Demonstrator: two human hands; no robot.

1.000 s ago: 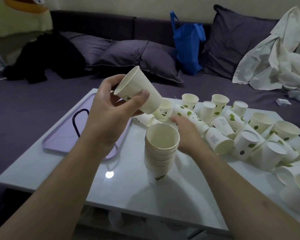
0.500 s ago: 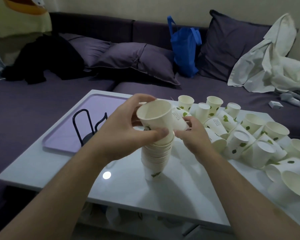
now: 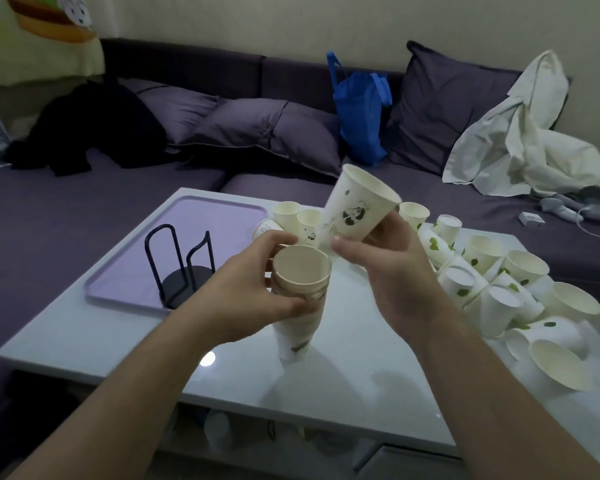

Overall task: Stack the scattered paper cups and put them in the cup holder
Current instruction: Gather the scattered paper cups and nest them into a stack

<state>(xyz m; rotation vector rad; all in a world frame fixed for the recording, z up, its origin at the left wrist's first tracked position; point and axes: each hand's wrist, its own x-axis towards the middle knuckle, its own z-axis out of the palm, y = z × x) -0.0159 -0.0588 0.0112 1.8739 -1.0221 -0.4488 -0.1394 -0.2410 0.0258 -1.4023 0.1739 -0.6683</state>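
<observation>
Paper stack (image 3: 300, 299) gripped by left hand (image 3: 253, 292); right hand (image 3: 388, 268) seemingly pinches panda cup (image 3: 355, 207) above.

- A home living room is shown.
- A purple corner sofa (image 3: 291, 74) with cushions (image 3: 267, 133) is seen at the far side.
- Clothes (image 3: 520, 133) and a blue bag (image 3: 361, 112) are left on it, behind a white coffee table (image 3: 326, 382).

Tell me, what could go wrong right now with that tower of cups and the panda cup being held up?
The stack is tall and narrow, steadied near its top only by the left hand; pushing another cup in off-centre might tip it. The panda cup is tilted in the right hand, so it may catch the rim instead of nesting. The loose cups crowd close beside that arm, so a sweep of it could knock some off the table.
</observation>
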